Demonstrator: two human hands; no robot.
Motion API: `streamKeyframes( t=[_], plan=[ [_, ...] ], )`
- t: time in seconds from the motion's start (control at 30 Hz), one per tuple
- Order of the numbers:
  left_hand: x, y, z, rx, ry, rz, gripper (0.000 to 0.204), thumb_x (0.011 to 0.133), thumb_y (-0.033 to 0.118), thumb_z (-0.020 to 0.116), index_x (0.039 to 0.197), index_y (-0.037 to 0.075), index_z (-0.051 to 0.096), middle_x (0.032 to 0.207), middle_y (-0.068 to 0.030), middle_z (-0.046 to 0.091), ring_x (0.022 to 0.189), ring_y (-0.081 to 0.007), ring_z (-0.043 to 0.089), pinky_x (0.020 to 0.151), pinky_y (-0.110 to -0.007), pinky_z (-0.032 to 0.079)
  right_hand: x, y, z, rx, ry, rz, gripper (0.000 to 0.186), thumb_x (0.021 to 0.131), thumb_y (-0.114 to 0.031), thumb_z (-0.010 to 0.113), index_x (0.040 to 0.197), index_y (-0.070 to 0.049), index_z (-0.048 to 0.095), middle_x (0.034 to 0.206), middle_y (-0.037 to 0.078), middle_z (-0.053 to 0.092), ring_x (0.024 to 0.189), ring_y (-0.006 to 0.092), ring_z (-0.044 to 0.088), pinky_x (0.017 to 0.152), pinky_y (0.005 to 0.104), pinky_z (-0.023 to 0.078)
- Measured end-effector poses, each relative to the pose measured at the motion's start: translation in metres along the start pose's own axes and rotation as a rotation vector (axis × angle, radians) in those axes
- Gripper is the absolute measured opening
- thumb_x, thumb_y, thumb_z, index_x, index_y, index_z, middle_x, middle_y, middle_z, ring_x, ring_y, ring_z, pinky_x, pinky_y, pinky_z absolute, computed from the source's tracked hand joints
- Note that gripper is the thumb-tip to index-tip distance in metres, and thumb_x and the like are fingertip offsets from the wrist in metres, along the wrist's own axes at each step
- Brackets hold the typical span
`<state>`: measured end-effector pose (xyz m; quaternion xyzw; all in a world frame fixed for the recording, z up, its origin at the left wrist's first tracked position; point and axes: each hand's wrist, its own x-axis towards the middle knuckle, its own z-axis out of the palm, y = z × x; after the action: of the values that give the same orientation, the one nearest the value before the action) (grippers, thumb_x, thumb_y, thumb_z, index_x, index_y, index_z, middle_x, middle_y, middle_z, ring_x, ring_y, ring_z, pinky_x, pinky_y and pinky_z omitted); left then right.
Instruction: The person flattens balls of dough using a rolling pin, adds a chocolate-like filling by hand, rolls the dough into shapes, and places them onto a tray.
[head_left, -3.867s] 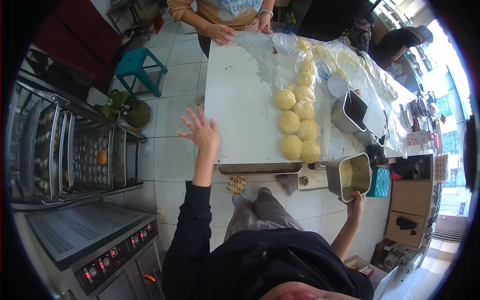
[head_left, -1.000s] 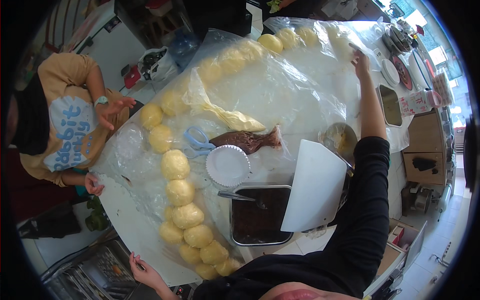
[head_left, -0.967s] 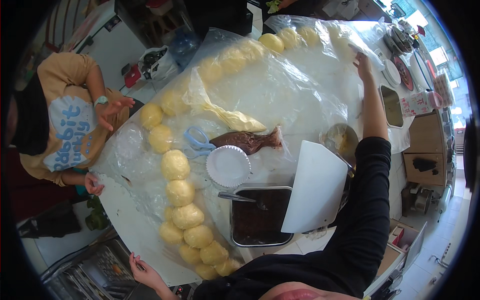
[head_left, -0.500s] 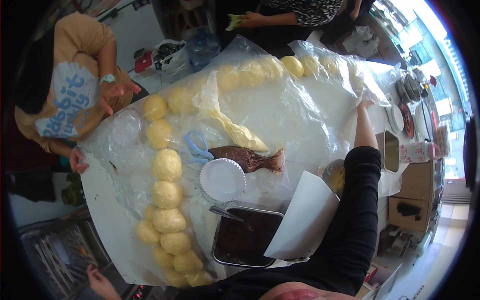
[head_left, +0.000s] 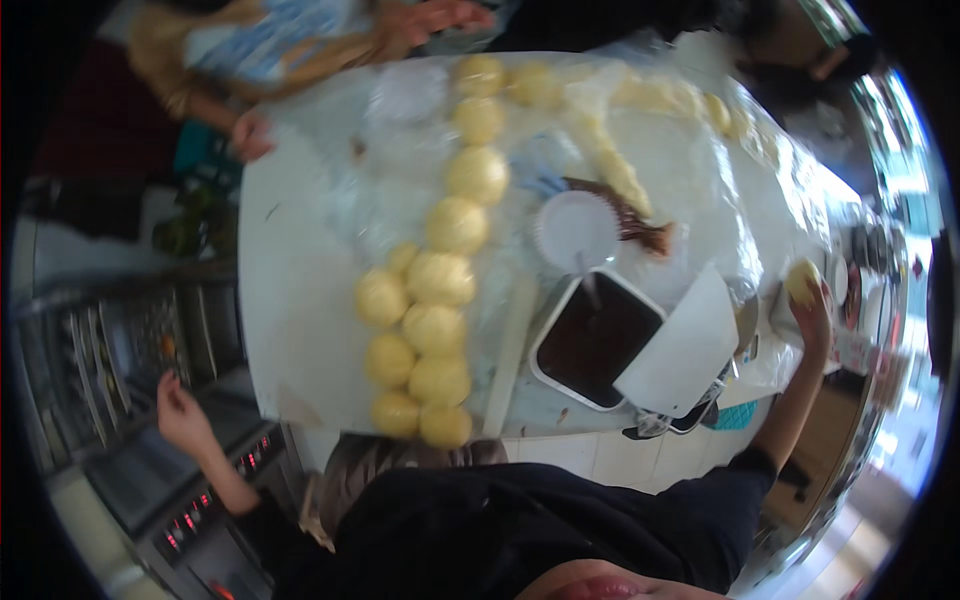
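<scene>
Out at the right end of the table, my right hand (head_left: 812, 316) is closed round a pale yellow dough ball (head_left: 802, 282), its outline blurred. My left hand (head_left: 183, 415) hangs over the oven at the left, holding nothing, fingers loosely bent and apart. Several smooth yellow dough balls (head_left: 457, 226) run down the table in a line, doubled up at the near end. Right of them a white tray (head_left: 536, 362) holds dark brown filling (head_left: 597, 335) with a utensil in it. A white sheet or board (head_left: 680, 350) overlaps the tray's right side.
A fluted white paper cup (head_left: 577, 228), blue scissors (head_left: 540, 170), a bag of brown filling (head_left: 640, 228) and a bag of yellow filling (head_left: 617, 168) lie mid-table. Clear plastic covers the far dough. Another person's hand (head_left: 252, 135) is at the far left corner. An oven (head_left: 190, 470) stands left.
My view has swung toward the near left. My right hand has drawn back from the plastic sheet at the far right and now holds a dough ball. My left hand has come up over the oven.
</scene>
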<state>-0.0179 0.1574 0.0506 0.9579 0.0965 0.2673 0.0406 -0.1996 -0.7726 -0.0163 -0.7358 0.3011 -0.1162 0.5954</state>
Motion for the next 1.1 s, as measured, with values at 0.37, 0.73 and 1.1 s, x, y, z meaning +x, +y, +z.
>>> streamKeyframes(
  t=[0.37, 0.73, 1.1],
  plan=[
    [-0.062, -0.047, 0.063, -0.815, -0.324, 0.048, 0.046, 0.078, 0.010, 0.048, 0.123, 0.007, 0.041, 0.124, -0.0129, 0.044, 0.116, -0.0247, 0.039, 0.097, -0.035, 0.027, -0.233, -0.177, 0.443, -0.300, -0.634, -0.428, 0.049, 0.059, -0.013, 0.069, 0.103, -0.003, 0.049, 0.120, 0.013, 0.041, 0.109, 0.0237, 0.041, 0.086, 0.0349, 0.038],
    [-0.069, -0.145, 0.150, -0.274, -0.474, 0.130, 0.045, 0.087, 0.030, 0.040, 0.128, 0.013, 0.034, 0.136, -0.0124, 0.025, 0.125, -0.0366, 0.019, 0.097, -0.059, 0.012, -0.331, -0.120, 0.727, -0.410, -0.453, -0.506, 0.054, 0.063, -0.005, 0.064, 0.113, -0.010, 0.045, 0.106, 0.015, 0.049, 0.096, 0.0320, 0.049, 0.076, 0.0356, 0.045],
    [-0.061, -0.072, 0.122, -0.866, -0.425, 0.490, 0.029, 0.084, 0.015, 0.044, 0.110, 0.004, 0.050, 0.117, -0.0156, 0.041, 0.108, -0.0319, 0.039, 0.091, -0.041, 0.030, -0.324, -0.134, 0.702, -0.676, -0.178, -0.537, 0.066, 0.057, -0.025, 0.075, 0.116, -0.017, 0.047, 0.113, 0.012, 0.046, 0.100, 0.0215, 0.046, 0.079, 0.0380, 0.041]
  ],
)
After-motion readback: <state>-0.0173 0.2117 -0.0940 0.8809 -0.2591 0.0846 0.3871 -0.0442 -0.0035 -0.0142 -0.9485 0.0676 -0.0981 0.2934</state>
